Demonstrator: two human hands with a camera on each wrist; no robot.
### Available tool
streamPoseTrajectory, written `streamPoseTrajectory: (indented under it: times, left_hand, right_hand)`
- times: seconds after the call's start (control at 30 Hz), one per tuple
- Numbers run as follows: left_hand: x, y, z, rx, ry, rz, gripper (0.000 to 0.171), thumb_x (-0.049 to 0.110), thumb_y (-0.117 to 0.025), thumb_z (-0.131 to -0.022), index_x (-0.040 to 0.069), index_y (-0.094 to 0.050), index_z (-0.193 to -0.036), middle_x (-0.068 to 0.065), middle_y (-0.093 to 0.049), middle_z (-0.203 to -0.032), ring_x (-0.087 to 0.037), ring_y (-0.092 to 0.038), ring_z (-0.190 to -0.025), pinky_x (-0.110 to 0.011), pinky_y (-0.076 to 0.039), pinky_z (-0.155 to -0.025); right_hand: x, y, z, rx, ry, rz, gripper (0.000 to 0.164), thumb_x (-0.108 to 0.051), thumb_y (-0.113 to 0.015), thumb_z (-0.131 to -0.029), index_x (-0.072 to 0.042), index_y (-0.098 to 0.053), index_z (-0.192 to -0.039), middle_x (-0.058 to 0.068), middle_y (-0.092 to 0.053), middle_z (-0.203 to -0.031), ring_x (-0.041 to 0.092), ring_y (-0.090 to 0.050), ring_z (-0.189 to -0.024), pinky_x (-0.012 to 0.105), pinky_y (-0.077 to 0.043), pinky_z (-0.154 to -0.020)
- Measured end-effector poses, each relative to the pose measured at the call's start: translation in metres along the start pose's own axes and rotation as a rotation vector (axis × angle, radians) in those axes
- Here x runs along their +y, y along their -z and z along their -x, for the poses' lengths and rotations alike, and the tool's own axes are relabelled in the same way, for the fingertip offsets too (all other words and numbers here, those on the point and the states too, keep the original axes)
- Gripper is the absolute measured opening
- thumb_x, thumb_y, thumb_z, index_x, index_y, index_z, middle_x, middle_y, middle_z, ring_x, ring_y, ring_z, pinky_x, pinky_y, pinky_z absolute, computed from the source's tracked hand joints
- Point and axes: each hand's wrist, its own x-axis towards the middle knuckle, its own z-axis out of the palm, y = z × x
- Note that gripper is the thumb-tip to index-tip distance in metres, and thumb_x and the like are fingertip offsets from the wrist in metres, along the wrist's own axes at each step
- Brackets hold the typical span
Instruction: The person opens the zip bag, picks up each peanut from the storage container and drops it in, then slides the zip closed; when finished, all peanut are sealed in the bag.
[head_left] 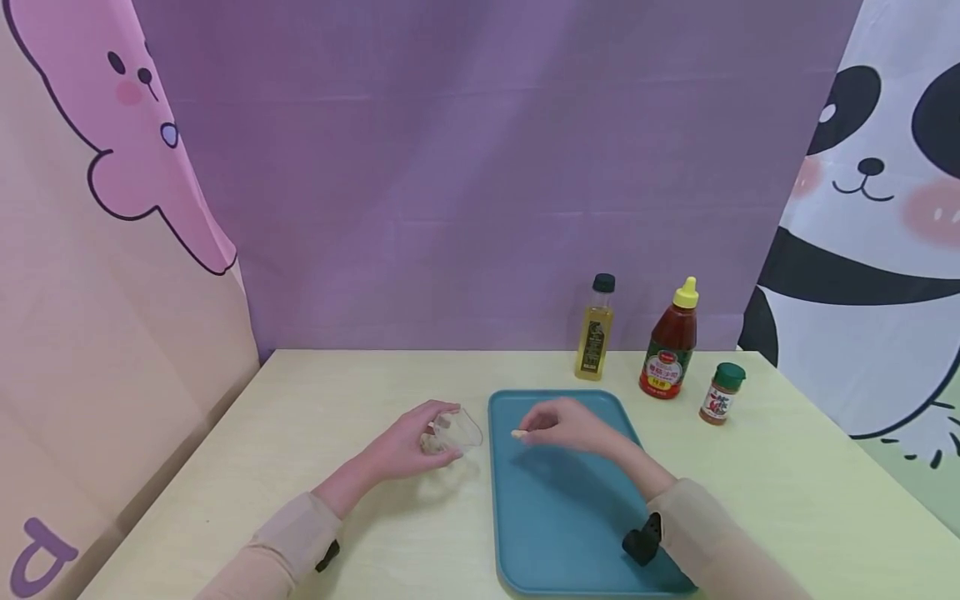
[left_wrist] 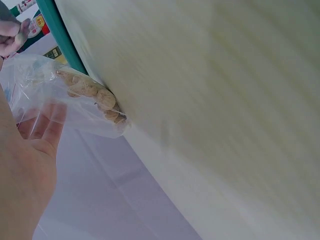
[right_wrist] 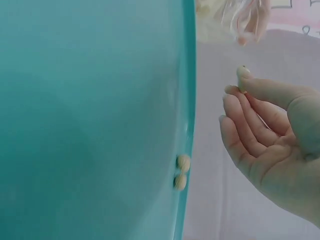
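My left hand (head_left: 408, 446) holds a clear plastic bag (head_left: 463, 429) above the table, just left of the tray. Several small round tan pieces (left_wrist: 87, 89) lie in the bottom of the bag; their exact kind is unclear. Over the upper part of the blue-green tray (head_left: 540, 550), my right hand (head_left: 570, 427) pinches one small pale piece (head_left: 518, 433) between thumb and fingertip. Two similar round pieces (right_wrist: 183, 163) rest against the tray's far rim in the right wrist view; the right hand hides them from the head camera.
Behind the tray stands an oil bottle (head_left: 595, 342) with a dark cap. To its right are a red sauce bottle (head_left: 667, 357) with a yellow tip and a small green-lidded jar (head_left: 721, 398). A purple cloth (head_left: 450, 183) hangs along the table's back edge.
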Motion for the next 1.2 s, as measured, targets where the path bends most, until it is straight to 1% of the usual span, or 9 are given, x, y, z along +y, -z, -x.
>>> streamPoseTrajectory:
  times: [0.1,0.17,0.33,0.5,0.6,0.7,0.87,1.03,1.2]
  left_hand:
    - [-0.001,0.0,0.0,0.004,-0.001,-0.002,0.063,0.036,-0.069,-0.084,0.011,-0.045,-0.136,-0.007,-0.052,-0.132,-0.015,-0.054,-0.11,-0.032,-0.051,-0.091]
    - [-0.002,0.0,-0.001,0.005,-0.002,-0.003,0.063,0.036,-0.069,-0.084,0.011,-0.046,-0.136,-0.006,-0.052,-0.133,-0.014,-0.055,-0.11,-0.032,-0.051,-0.091]
    - [-0.002,0.0,-0.001,0.001,0.0,0.008,0.064,0.037,-0.069,-0.084,0.01,-0.045,-0.137,-0.007,-0.053,-0.132,-0.014,-0.054,-0.109,-0.032,-0.051,-0.09]
    - [-0.003,0.0,0.0,0.004,-0.019,0.014,0.064,0.038,-0.069,-0.084,0.01,-0.045,-0.137,-0.009,-0.053,-0.13,-0.016,-0.056,-0.108,-0.032,-0.052,-0.089]
    - [-0.003,-0.001,0.0,0.004,-0.028,0.012,0.064,0.038,-0.068,-0.084,0.009,-0.045,-0.137,-0.009,-0.052,-0.131,-0.017,-0.056,-0.109,-0.032,-0.052,-0.089]
    - [-0.004,-0.001,0.0,0.003,-0.026,0.013,0.065,0.039,-0.068,-0.085,0.009,-0.044,-0.137,-0.009,-0.052,-0.133,-0.016,-0.055,-0.11,-0.032,-0.052,-0.09]
    - [-0.003,-0.001,0.001,0.009,-0.019,0.005,0.064,0.039,-0.068,-0.084,0.011,-0.045,-0.136,-0.007,-0.052,-0.133,-0.015,-0.055,-0.11,-0.032,-0.052,-0.09]
    - [-0.003,0.0,0.001,0.009,-0.026,0.007,0.063,0.037,-0.068,-0.085,0.009,-0.045,-0.137,-0.009,-0.052,-0.133,-0.017,-0.055,-0.11,-0.033,-0.051,-0.09]
    - [-0.003,0.0,0.0,0.006,-0.022,0.002,0.063,0.036,-0.068,-0.085,0.009,-0.044,-0.137,-0.008,-0.052,-0.132,-0.017,-0.055,-0.111,-0.033,-0.051,-0.091]
  right_hand:
    - [-0.009,-0.006,-0.005,0.02,0.007,-0.005,0.021,-0.037,-0.067,-0.086,-0.018,-0.07,-0.095,-0.005,-0.069,-0.088,0.01,-0.062,-0.08,0.026,-0.052,-0.07]
    - [-0.015,-0.009,-0.007,0.027,0.021,-0.004,0.02,-0.036,-0.067,-0.086,-0.019,-0.07,-0.095,-0.006,-0.069,-0.088,0.009,-0.061,-0.078,0.026,-0.052,-0.069]
    - [-0.03,-0.017,-0.014,0.044,0.086,-0.004,0.016,-0.028,-0.067,-0.087,-0.017,-0.07,-0.096,-0.004,-0.068,-0.089,0.006,-0.06,-0.076,0.023,-0.052,-0.068]
    - [-0.041,-0.026,-0.02,0.104,0.158,0.001,0.016,-0.026,-0.067,-0.087,-0.013,-0.071,-0.096,-0.003,-0.068,-0.086,0.004,-0.057,-0.069,0.02,-0.05,-0.065]
    - [-0.046,-0.032,-0.024,0.131,0.179,0.002,0.015,-0.023,-0.068,-0.086,-0.011,-0.071,-0.095,-0.002,-0.067,-0.083,0.002,-0.056,-0.068,0.019,-0.049,-0.064]
    - [-0.048,-0.037,-0.026,0.144,0.182,0.002,0.015,-0.02,-0.068,-0.086,-0.009,-0.071,-0.096,-0.001,-0.066,-0.082,0.002,-0.055,-0.068,0.019,-0.048,-0.063]
    - [-0.049,-0.042,-0.028,0.155,0.169,0.004,0.016,-0.017,-0.068,-0.086,-0.007,-0.07,-0.098,-0.001,-0.064,-0.082,0.003,-0.056,-0.067,0.019,-0.05,-0.062]
    - [-0.05,-0.043,-0.029,0.162,0.14,0.024,0.017,-0.018,-0.068,-0.086,-0.007,-0.07,-0.099,-0.003,-0.063,-0.082,0.004,-0.056,-0.068,0.019,-0.049,-0.062]
    - [-0.05,-0.043,-0.028,0.163,0.143,0.008,0.018,-0.017,-0.068,-0.086,-0.006,-0.07,-0.1,-0.002,-0.064,-0.084,0.007,-0.058,-0.07,0.019,-0.05,-0.061]
